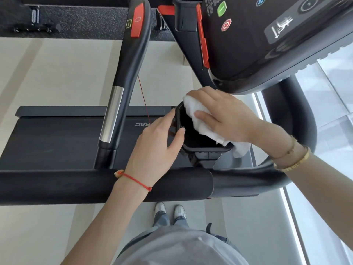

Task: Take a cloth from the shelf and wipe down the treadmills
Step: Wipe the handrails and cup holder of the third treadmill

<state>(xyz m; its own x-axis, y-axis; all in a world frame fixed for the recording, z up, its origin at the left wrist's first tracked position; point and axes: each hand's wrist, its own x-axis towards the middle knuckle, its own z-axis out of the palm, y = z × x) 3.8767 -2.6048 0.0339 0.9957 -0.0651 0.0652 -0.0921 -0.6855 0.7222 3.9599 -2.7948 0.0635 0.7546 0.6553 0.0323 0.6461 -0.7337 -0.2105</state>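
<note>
Shirt [183, 247]: grey, lying closest under the lens and running off the bottom edge, hiding most of the legs.
Shoes [169, 210]: two pale toes are peeking out past the shirt, standing on the light floor [47, 77]; the rest of each shoe is being covered.
Front bar [107, 185]: a thick black padded bar is crossing left to right, with both forearms reaching over it.
Left hand [156, 144]: fingers are curling round the left rim of the cup holder [198, 148], gripping it; the fingertips on the inner side are only partly showing. A red cord is sitting on the wrist.
Right hand [223, 119]: it is pressing down on the cloth [200, 121], thumb and fingers bending over it and holding it against the cup holder's right rim. Gold bracelets are circling the wrist.
Cloth: white and bunched, lying half under the right hand, half inside the holder's opening, with one corner hanging out past the near rim. How far it is reaching inside is hard to tell.
Cup holder: black and angular; its inside is too dark to read.
Console [267, 35]: it is being cut off at the top and right; a green and a red button are showing, while the small print is blurring out.
Handrail [122, 83]: black with a silver sleeve and a red pad, covering part of the belt [53, 138]; the belt lettering is partly hidden.
Second treadmill [76, 20]: only a speckled strip is showing at the top edge.
</note>
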